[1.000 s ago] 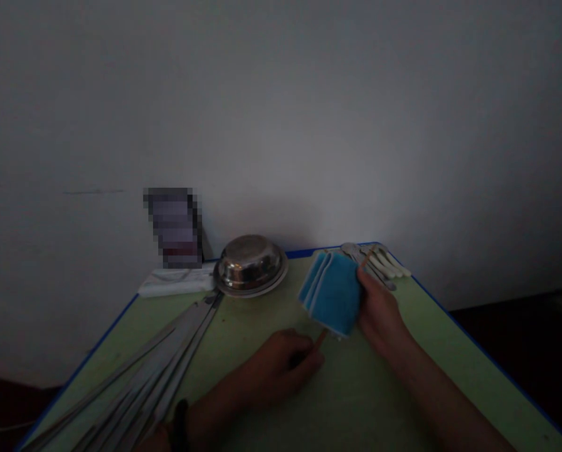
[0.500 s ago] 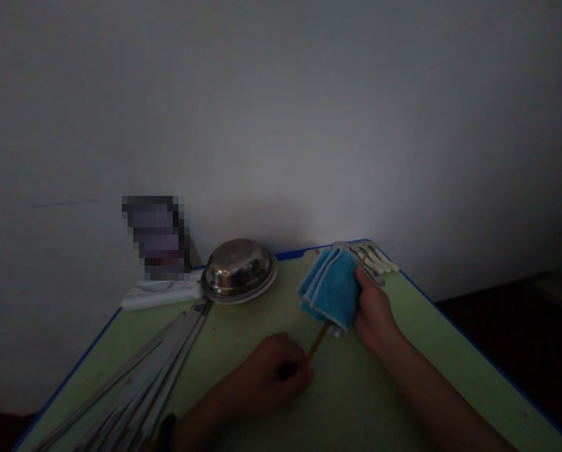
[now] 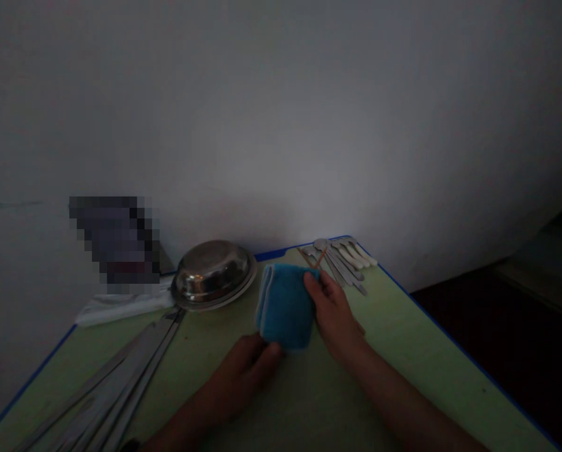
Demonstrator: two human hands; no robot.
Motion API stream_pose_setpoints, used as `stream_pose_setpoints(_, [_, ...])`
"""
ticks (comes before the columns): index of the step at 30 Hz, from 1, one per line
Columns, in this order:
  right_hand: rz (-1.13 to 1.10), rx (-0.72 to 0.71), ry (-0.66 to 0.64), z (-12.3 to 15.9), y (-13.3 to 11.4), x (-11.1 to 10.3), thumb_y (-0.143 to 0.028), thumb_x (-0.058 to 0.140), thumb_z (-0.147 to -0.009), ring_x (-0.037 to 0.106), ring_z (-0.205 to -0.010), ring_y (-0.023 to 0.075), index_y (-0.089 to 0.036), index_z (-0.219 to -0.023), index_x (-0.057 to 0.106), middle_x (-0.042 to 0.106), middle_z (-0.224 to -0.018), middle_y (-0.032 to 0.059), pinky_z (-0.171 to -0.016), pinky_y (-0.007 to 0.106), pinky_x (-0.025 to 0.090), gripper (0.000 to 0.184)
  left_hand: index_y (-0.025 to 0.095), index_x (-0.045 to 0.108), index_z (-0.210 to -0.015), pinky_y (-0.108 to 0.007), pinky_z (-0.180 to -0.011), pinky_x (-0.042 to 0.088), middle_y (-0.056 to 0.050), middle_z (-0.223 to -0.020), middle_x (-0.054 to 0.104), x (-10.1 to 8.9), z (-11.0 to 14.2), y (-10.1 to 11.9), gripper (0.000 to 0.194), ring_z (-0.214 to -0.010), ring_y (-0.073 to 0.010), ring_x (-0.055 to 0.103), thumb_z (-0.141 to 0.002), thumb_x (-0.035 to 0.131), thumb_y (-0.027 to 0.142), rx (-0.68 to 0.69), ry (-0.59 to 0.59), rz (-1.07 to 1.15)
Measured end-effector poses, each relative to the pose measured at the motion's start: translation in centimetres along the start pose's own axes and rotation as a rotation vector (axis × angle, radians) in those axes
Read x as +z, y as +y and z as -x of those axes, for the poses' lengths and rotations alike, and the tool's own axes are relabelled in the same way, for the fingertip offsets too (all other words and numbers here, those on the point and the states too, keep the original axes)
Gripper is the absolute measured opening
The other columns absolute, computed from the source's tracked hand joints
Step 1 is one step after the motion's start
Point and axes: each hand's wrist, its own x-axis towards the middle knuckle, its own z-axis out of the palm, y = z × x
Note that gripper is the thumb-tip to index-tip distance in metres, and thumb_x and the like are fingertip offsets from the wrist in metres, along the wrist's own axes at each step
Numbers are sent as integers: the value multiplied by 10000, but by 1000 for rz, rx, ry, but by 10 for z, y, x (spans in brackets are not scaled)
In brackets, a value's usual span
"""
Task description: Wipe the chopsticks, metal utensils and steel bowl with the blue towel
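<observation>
A folded blue cloth with pale edging is held up above the green table. My right hand grips its right side, thumb in front and fingers behind. Out of the cloth's top right, by my right fingers, sticks the tip of a thin brown chopstick-like stick; the rest of it is hidden. My left hand is closed at the cloth's lower left corner, thumb against the edge. Whether it also pinches the stick's other end, I cannot see.
Several spoons and forks, some pale-handled, lie at the table's far right corner, with another thin brown stick nearby. An upturned metal bowl rests on plates. Long metal strips and a white packet lie left. A blurred-out object leans on the wall.
My view has swung a little to the right. The stick's stretch between the cloth and my left hand no longer shows; my left hand now meets the cloth's lower corner.
</observation>
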Motion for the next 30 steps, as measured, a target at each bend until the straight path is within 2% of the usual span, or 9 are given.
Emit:
stream_pose_setpoints(3, [-39,-1,-63,3,-1,2,-438,583,-746,498,-620,105,-206,-781,585,566,-700,-23,-561,222,391,235,197,447,-563,-254,-521,352,31,-547,411,-1,-1,5,515,-538,-146,424,-806,288,622,-161,153,17])
stream_pose_setpoints(5, [-118,24,-98,2,-1,3,-417,590,-748,513,-643,106,-204,-771,590,576,-714,-20,-594,226,401,215,195,450,-557,-251,-495,328,33,-541,400,-1,-3,7,519,-523,-142,404,-789,304,636,-184,170,60])
stream_pose_setpoints(10, [-232,72,-216,2,-3,4,-350,619,-738,550,-701,121,-210,-801,627,623,-759,-9,-681,255,424,154,198,409,-540,-236,-451,289,44,-500,378,0,-6,4,502,-476,-122,367,-807,304,610,-141,147,137])
stream_pose_setpoints(15, [-58,107,-310,6,0,4,-390,566,-774,562,-704,124,-209,-865,653,637,-762,-5,-698,268,430,221,200,393,-580,-219,-448,303,52,-532,376,1,-5,-2,433,-489,-115,368,-831,351,550,-62,211,167])
stream_pose_setpoints(18, [-23,65,-230,7,4,5,-395,574,-766,561,-701,119,-217,-860,644,638,-776,-14,-685,261,433,213,198,392,-584,-218,-455,306,51,-539,370,2,-6,-3,421,-498,-115,374,-844,344,525,-56,195,129])
stream_pose_setpoints(22, [-174,101,-34,3,5,5,-386,595,-744,583,-733,136,-225,-875,620,660,-813,-13,-704,278,452,210,191,413,-555,-218,-442,263,61,-508,343,2,-7,-2,417,-470,-107,350,-846,377,487,-37,146,79])
stream_pose_setpoints(26, [-345,159,146,-6,-2,2,-343,578,-739,594,-731,148,-217,-888,605,670,-819,-7,-692,291,467,197,171,541,-629,-223,-493,290,52,-532,428,2,-3,-1,375,-503,-113,413,-861,410,435,46,20,32])
stream_pose_setpoints(28, [-397,188,187,-11,-6,-3,-330,549,-745,581,-656,139,-211,-853,600,662,-757,-6,-624,279,468,169,173,554,-670,-228,-517,308,51,-538,437,1,-2,-1,393,-516,-117,429,-894,356,428,84,-33,35])
stream_pose_setpoints(30, [-370,199,145,-16,-7,-10,-360,524,-748,524,-525,116,-211,-777,591,620,-642,-19,-519,255,437,165,182,503,-650,-233,-527,315,53,-545,417,1,-3,-3,410,-520,-117,415,-914,313,432,100,22,110])
